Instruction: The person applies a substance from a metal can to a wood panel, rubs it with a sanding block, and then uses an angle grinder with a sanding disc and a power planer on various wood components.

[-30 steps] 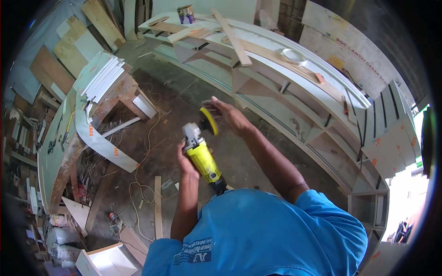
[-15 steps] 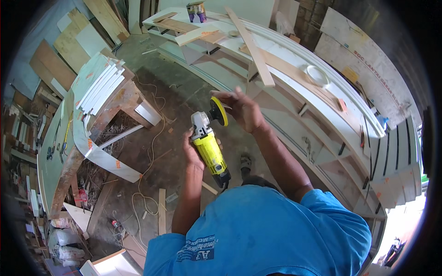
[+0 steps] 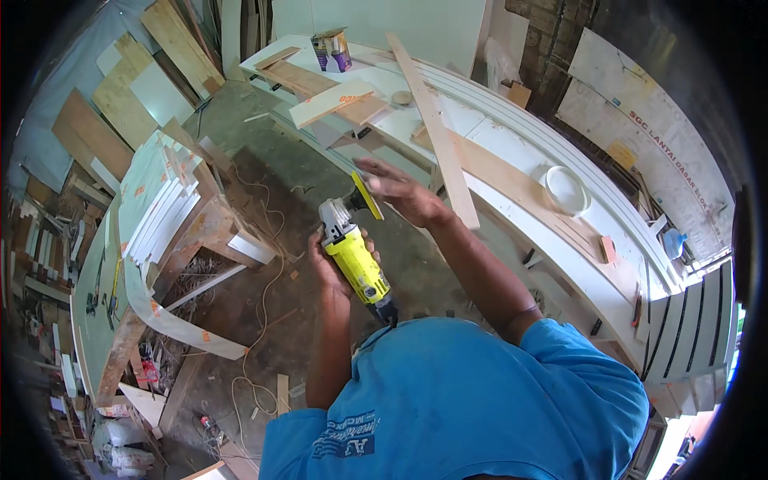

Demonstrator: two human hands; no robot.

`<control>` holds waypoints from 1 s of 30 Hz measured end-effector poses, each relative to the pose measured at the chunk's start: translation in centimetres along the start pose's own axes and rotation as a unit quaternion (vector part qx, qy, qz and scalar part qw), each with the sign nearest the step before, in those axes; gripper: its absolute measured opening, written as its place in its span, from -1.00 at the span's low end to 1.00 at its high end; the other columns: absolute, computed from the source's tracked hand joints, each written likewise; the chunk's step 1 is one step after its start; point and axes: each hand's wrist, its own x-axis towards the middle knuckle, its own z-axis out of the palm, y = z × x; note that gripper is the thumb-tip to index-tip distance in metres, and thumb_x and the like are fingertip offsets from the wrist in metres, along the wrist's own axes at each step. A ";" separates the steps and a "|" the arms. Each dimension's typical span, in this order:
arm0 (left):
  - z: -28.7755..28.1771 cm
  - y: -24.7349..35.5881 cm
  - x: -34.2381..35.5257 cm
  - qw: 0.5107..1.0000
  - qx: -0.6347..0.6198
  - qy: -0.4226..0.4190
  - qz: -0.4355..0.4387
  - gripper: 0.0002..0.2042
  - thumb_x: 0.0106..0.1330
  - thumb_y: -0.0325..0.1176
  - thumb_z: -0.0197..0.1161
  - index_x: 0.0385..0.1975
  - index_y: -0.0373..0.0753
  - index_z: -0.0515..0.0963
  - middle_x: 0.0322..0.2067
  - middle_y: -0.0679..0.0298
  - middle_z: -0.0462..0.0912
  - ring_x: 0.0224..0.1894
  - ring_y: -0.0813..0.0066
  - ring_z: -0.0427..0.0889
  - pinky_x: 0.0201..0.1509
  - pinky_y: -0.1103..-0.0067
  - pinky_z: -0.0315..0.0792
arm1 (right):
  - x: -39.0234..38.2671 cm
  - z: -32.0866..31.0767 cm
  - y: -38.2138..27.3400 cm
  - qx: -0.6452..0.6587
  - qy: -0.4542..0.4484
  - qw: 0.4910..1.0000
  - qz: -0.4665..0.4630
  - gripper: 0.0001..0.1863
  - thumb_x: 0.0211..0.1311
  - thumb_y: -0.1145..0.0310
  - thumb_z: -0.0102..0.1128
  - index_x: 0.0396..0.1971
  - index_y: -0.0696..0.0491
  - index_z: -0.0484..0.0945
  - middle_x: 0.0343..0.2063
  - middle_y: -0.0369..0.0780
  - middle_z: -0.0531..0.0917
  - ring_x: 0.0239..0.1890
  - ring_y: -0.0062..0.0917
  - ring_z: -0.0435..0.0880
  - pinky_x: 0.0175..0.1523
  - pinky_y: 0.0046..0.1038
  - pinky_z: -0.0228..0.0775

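Note:
My left hand (image 3: 326, 270) is wrapped round the body of a yellow angle grinder (image 3: 358, 268), fingers on its far side. The grinder tilts up and leftward, its silver head away from me and its black cord end close to my chest. A round backing pad with a yellow face (image 3: 368, 197) is mounted on the head, seen nearly edge-on. Beside that face is my right hand (image 3: 406, 196), fingers stretched out and slightly blurred. Whether its palm or fingers touch the pad I cannot tell.
A long white bench (image 3: 496, 152) curves along the right, bearing loose wooden boards (image 3: 436, 128), a tape roll (image 3: 566, 190) and a purple box (image 3: 332, 52). At left stands a curved table (image 3: 100, 320) with stacked white strips (image 3: 164, 216). A pale cord (image 3: 268, 300) trails over the floor.
The grinder and both hands have shifted a little to the left in the picture. My right hand remains beside the pad. The view has tilted, showing more of the bench top.

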 end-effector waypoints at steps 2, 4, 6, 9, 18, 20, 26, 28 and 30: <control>-0.6 0.6 2.6 1.000 0.013 -0.003 -0.006 -0.27 0.26 0.30 -0.10 -0.13 -0.37 0.61 -0.41 -0.04 0.66 -0.38 0.01 0.66 -0.26 0.21 0.58 | 2.4 -1.4 -0.5 -0.092 0.034 0.977 0.188 -0.19 0.21 0.02 0.36 0.35 0.19 0.32 0.25 -0.09 0.45 0.30 -0.39 0.39 0.39 -0.32 0.19; -1.2 1.4 5.0 1.000 0.023 -0.008 -0.012 -0.26 0.25 0.31 -0.11 -0.12 -0.38 0.60 -0.42 -0.03 0.65 -0.38 0.00 0.65 -0.25 0.21 0.58 | 4.9 -2.2 -0.9 -0.121 0.008 0.973 0.195 -0.14 0.17 0.01 0.40 0.36 0.19 0.31 0.28 -0.07 0.43 0.32 -0.37 0.38 0.41 -0.27 0.16; -1.9 2.4 7.4 0.999 -0.015 -0.046 -0.025 -0.23 0.24 0.33 -0.11 -0.09 -0.41 0.58 -0.40 -0.04 0.65 -0.38 -0.02 0.64 -0.26 0.21 0.56 | 6.9 -3.9 -0.5 -0.209 -0.039 0.969 0.126 -0.04 0.07 0.01 0.50 0.39 0.18 0.28 0.34 -0.03 0.38 0.39 -0.31 0.32 0.47 -0.20 0.08; -3.4 4.1 10.8 0.998 -0.023 -0.056 0.002 -0.21 0.22 0.34 -0.10 -0.08 -0.41 0.56 -0.39 -0.04 0.65 -0.38 0.00 0.63 -0.24 0.23 0.55 | 10.4 -5.7 -0.9 -0.241 -0.135 0.961 0.002 0.01 0.02 -0.01 0.54 0.41 0.13 0.26 0.36 -0.03 0.37 0.43 -0.27 0.27 0.49 -0.25 0.05; -7.7 12.5 23.7 0.998 -0.040 -0.052 -0.022 -0.19 0.21 0.37 -0.11 -0.05 -0.41 0.51 -0.40 0.04 0.60 -0.37 0.08 0.62 -0.17 0.25 0.49 | 24.8 -11.3 3.4 -0.363 -0.108 0.926 0.020 -0.18 0.14 0.19 0.42 0.39 0.10 0.32 0.29 -0.02 0.44 0.32 -0.29 0.41 0.45 -0.26 0.15; -8.8 14.6 26.6 0.997 -0.042 -0.047 -0.039 -0.19 0.19 0.38 -0.11 -0.05 -0.41 0.49 -0.40 0.06 0.59 -0.37 0.10 0.62 -0.17 0.25 0.49 | 27.1 -12.0 3.4 -0.283 -0.103 0.953 0.045 -0.18 0.14 0.18 0.42 0.39 0.12 0.32 0.30 -0.02 0.44 0.33 -0.29 0.40 0.45 -0.26 0.15; -9.9 17.0 32.2 0.990 -0.099 -0.079 -0.062 -0.23 0.19 0.34 -0.06 -0.10 -0.40 0.53 -0.40 0.01 0.61 -0.38 0.08 0.62 -0.20 0.25 0.53 | 34.0 -14.2 4.0 -0.299 0.034 0.923 0.239 -0.14 0.19 -0.03 0.36 0.38 0.14 0.31 0.29 0.00 0.46 0.36 -0.30 0.38 0.42 -0.32 0.19; -10.3 17.9 33.5 0.990 -0.103 -0.083 -0.057 -0.23 0.19 0.34 -0.06 -0.10 -0.40 0.53 -0.40 0.01 0.61 -0.38 0.08 0.62 -0.21 0.25 0.54 | 35.1 -14.7 5.1 -0.341 -0.015 0.918 0.200 -0.14 0.17 -0.02 0.38 0.38 0.12 0.32 0.30 -0.01 0.44 0.38 -0.30 0.36 0.44 -0.29 0.17; -10.3 18.7 35.2 0.989 -0.106 -0.088 -0.046 -0.23 0.19 0.34 -0.05 -0.11 -0.40 0.53 -0.40 0.00 0.61 -0.39 0.08 0.62 -0.21 0.26 0.54 | 36.4 -16.0 4.9 -0.443 -0.102 0.887 0.080 -0.10 0.09 0.02 0.43 0.40 0.09 0.31 0.34 -0.05 0.41 0.43 -0.26 0.29 0.48 -0.20 0.10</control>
